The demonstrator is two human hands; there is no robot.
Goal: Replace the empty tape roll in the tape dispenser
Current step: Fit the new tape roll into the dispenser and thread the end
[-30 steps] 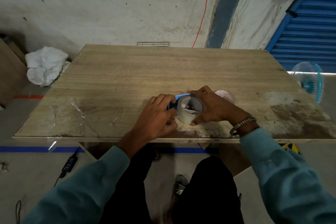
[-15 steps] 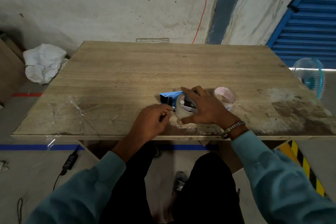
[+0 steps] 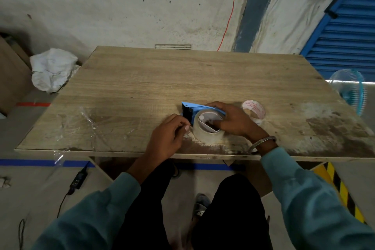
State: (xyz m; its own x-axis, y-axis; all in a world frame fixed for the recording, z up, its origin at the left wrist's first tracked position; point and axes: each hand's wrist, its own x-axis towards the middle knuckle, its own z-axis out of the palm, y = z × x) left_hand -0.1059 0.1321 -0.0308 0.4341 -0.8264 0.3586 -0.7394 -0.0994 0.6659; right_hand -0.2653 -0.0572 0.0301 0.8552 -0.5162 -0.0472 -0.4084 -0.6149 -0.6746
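Note:
A blue tape dispenser [image 3: 193, 108] lies on its side near the front of the wooden table [image 3: 182, 75]. A full roll of clear tape [image 3: 207, 134] sits on its hub. My right hand [image 3: 233, 119] grips the roll and dispenser from the right, fingers reaching into the core. My left hand [image 3: 170, 134] rests just left of the roll, thumb and forefinger pinched together at the roll's edge; whether a tape end is between them is too small to tell. An empty cardboard core with red print [image 3: 254, 110] lies behind my right hand.
Crumpled clear film [image 3: 89, 119] lies on the table's left front. A white sack [image 3: 51, 69] sits on the floor at the left, a small fan [image 3: 352, 91] at the right. A power adapter and cable [image 3: 78, 180] lie below the table's front edge.
My left hand came off the dispenser, pulled back toward me, then returned to the roll's left edge with pinched fingers. My right hand stays on the roll. The dispenser's blue front is now uncovered.

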